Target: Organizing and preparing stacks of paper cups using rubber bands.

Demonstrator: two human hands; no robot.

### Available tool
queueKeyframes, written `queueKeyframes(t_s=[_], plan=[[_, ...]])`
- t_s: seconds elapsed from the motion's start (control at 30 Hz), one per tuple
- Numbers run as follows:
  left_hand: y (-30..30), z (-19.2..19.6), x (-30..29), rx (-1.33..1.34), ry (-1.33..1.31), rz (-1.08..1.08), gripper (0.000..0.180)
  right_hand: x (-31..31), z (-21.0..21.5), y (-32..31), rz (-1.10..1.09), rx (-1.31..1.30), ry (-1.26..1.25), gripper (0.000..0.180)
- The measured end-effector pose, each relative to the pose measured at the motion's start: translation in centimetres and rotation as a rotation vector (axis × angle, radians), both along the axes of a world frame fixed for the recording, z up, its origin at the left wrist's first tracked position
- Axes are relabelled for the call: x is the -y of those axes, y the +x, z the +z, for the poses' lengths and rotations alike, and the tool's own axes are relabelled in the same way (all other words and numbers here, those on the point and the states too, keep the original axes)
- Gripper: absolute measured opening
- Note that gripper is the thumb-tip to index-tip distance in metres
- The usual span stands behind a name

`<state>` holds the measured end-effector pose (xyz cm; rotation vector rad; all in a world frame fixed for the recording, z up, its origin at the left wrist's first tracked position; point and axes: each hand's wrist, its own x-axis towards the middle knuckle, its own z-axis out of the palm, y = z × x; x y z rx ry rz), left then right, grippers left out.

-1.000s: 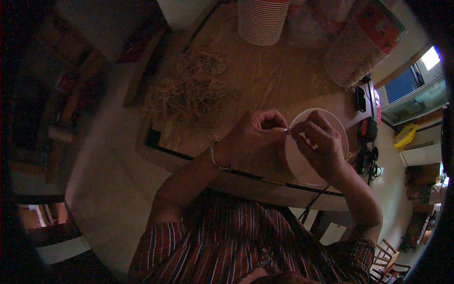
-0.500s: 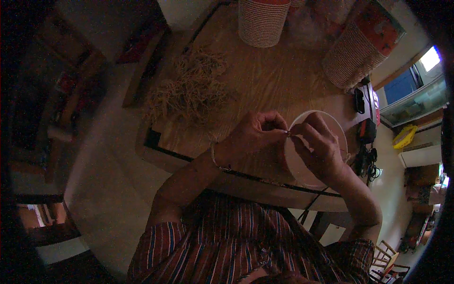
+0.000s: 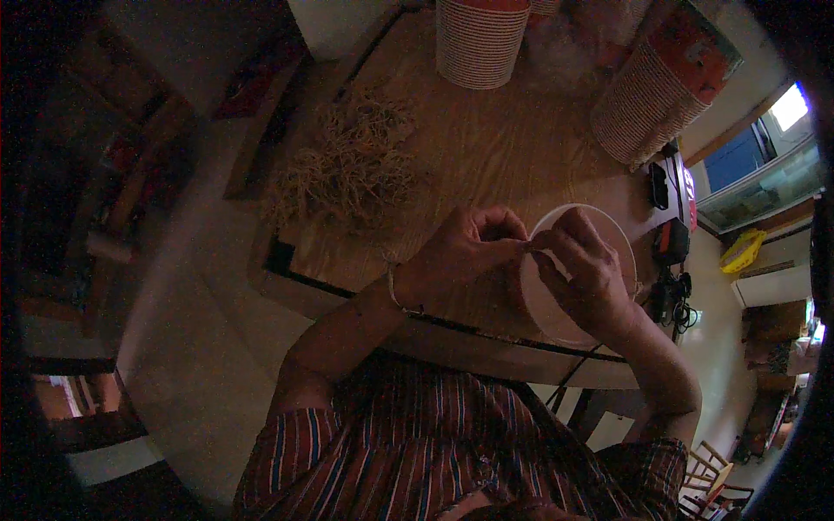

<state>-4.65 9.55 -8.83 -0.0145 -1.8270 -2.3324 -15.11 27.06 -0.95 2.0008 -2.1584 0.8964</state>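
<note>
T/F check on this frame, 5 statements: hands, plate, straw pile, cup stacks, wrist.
1. Both hands meet at the fingertips over the white plate. True: the left hand and right hand pinch together at the plate's left rim.
2. The straw pile lies to the right of the plate. False: it lies to the left, on the wooden table.
3. Two stacks of ribbed cups stand at the table's far side. True.
4. The left wrist is bare. False: it wears a thin bracelet.
5. The right hand lies flat on the table away from the plate. False: it is raised over the plate, fingers curled.
</note>
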Motion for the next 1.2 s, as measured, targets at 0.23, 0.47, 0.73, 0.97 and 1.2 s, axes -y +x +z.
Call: queueKeyframes(t_s=[0.23, 0.47, 0.73, 0.97, 1.2], plan=[[0.0, 0.2, 0.1, 0.003, -0.035, -0.009, 0.018, -0.1, -0.3, -0.1, 0.024, -0.049, -0.016, 0.02], [0.5, 1.4, 0.0, 0.008, -0.171, 0.04, 0.016, -0.1, -0.4, 0.1, -0.016, -0.038, -0.003, 0.017], [0.8, 2.7, -0.4, -0.01, -0.192, 0.059, 0.014, 0.3, -0.2, -0.2, -0.072, 0.223, 0.093, 0.013], [0.8, 2.3, -0.6, -0.028, -0.367, 0.069, 0.013, 1.0, -0.7, -3.0, -0.018, 0.324, 0.464, 0.008], [0.6, 1.3, -1.0, -0.037, -0.288, 0.086, 0.01, 0.5, 0.2, -2.8, -0.082, 1.051, 0.499, 0.007]])
